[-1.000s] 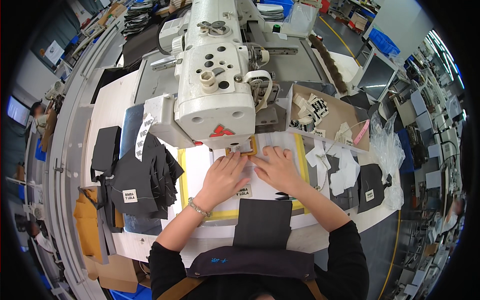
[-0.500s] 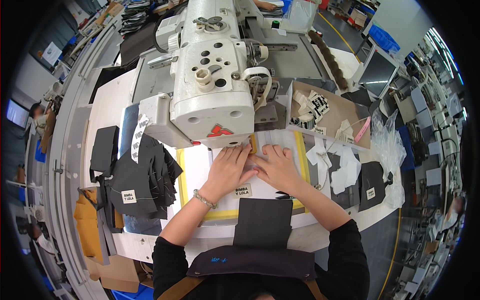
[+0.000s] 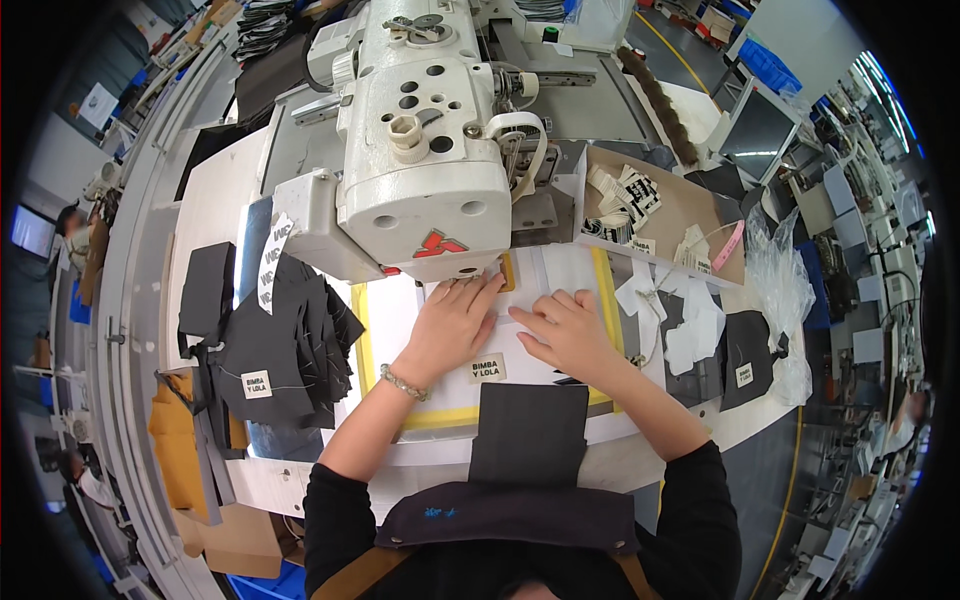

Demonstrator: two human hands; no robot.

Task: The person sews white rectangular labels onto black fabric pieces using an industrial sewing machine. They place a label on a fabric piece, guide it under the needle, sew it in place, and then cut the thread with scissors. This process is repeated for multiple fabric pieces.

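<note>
My left hand (image 3: pixel 453 328) lies flat, fingers stretched out, on a white sewing template (image 3: pixel 440 402) edged with yellow tape. Its fingertips reach under the head of a white industrial sewing machine (image 3: pixel 425 200), beside a small yellow piece (image 3: pixel 509 272). To the right, my right hand (image 3: pixel 568 335) hovers over or rests on the template, its fingers apart and nothing seen in them. A cream printed label (image 3: pixel 487 368) lies between my wrists. Just below it a dark fabric piece (image 3: pixel 530 435) overlaps the near edge. Dark pointed tips (image 3: pixel 568 380) show beside my right wrist.
Stacked dark fabric pieces (image 3: pixel 270 345) lie at the left, with a white printed strip (image 3: pixel 272 262) on them. A cardboard box (image 3: pixel 690 195) of labels stands at the right. Beyond it are white scraps (image 3: pixel 690 335), another dark piece (image 3: pixel 748 355) and clear plastic (image 3: pixel 790 300).
My right hand has drawn away from the left one, to the right, and its fingers have spread. The left hand has shifted slightly left and stays flat on the template.
</note>
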